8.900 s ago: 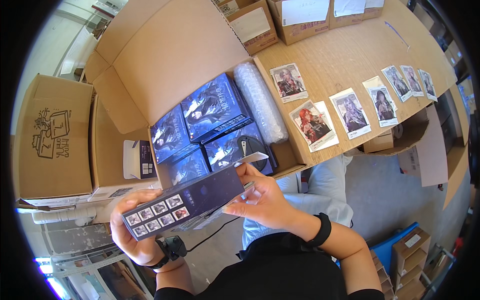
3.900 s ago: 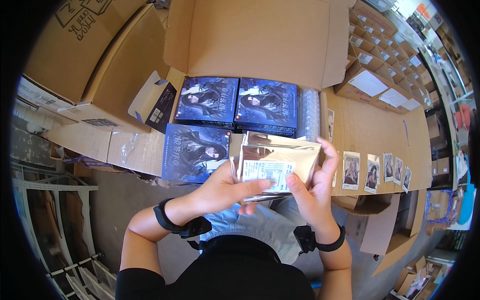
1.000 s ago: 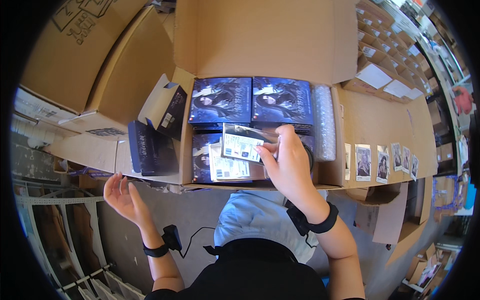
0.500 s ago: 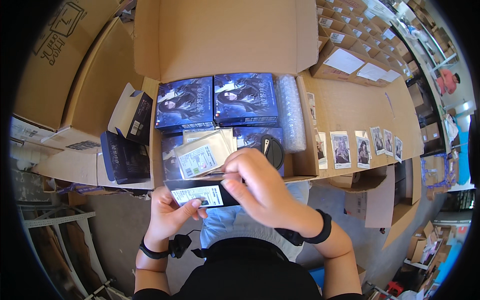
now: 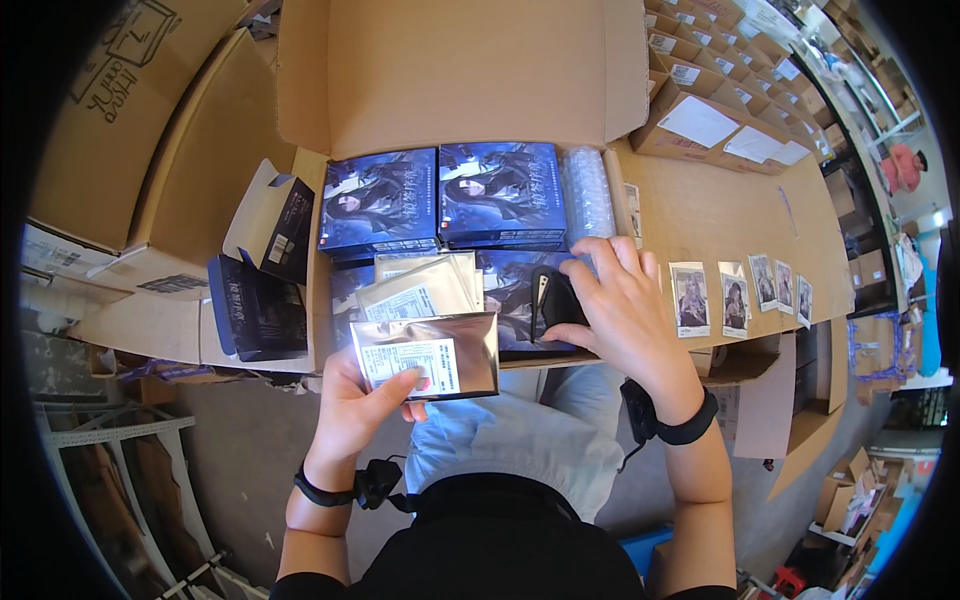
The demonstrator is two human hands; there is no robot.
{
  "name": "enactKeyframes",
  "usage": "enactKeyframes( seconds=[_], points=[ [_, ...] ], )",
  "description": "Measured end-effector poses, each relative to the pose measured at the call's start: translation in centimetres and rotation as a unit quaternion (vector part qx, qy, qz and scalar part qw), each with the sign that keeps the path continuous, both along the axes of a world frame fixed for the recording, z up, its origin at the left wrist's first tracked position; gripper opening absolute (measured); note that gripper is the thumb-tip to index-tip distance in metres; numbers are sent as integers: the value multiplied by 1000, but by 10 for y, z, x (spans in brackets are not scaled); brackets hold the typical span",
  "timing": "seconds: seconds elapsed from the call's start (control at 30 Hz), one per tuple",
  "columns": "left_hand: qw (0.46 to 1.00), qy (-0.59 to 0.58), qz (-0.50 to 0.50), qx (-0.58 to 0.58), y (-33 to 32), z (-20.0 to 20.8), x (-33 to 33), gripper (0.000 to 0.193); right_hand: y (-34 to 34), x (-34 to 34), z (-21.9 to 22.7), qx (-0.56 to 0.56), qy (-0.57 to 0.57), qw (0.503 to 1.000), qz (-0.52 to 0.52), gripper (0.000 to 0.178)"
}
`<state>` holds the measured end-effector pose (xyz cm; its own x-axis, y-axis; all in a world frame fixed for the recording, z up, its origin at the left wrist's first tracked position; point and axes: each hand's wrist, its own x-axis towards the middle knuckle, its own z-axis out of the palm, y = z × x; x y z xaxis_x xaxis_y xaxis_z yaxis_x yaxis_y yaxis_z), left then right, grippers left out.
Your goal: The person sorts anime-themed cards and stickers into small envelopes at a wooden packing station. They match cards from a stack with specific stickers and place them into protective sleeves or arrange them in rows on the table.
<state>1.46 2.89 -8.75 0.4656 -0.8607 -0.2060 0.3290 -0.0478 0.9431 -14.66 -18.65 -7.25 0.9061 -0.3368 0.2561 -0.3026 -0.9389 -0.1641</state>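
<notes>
My left hand (image 5: 362, 410) holds a silver foil pouch (image 5: 428, 355) with a white label, just in front of the open cardboard box (image 5: 470, 85). A second foil pouch (image 5: 420, 288) lies inside the box on dark blue illustrated boxes (image 5: 440, 195). My right hand (image 5: 622, 305) reaches into the box and grips a small black object (image 5: 555, 300) lying on a blue box.
An opened dark blue box (image 5: 262, 255) stands left of the carton on flat cardboard. A roll of bubble wrap (image 5: 588, 195) sits at the carton's right side. Several picture cards (image 5: 740, 295) lie in a row on the cardboard surface to the right. Stacked cartons (image 5: 720, 120) lie beyond.
My left hand now holds a foil pouch flat toward me instead of a dark box. My right hand has moved right, onto the small black object in the carton.
</notes>
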Motion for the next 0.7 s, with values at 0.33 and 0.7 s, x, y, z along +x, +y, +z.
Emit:
enactKeyframes(
  seconds=[0.33, 0.7],
  points=[
    [999, 26, -24, 10, -5, 2, -5, 16, 0, 10, -3, 33, 40, 998, -36, 53],
    [1000, -2, -21, 19, -7, 0, -7, 13, -6, 15, -6, 100, 58, 993, -10, 40]
  ],
)
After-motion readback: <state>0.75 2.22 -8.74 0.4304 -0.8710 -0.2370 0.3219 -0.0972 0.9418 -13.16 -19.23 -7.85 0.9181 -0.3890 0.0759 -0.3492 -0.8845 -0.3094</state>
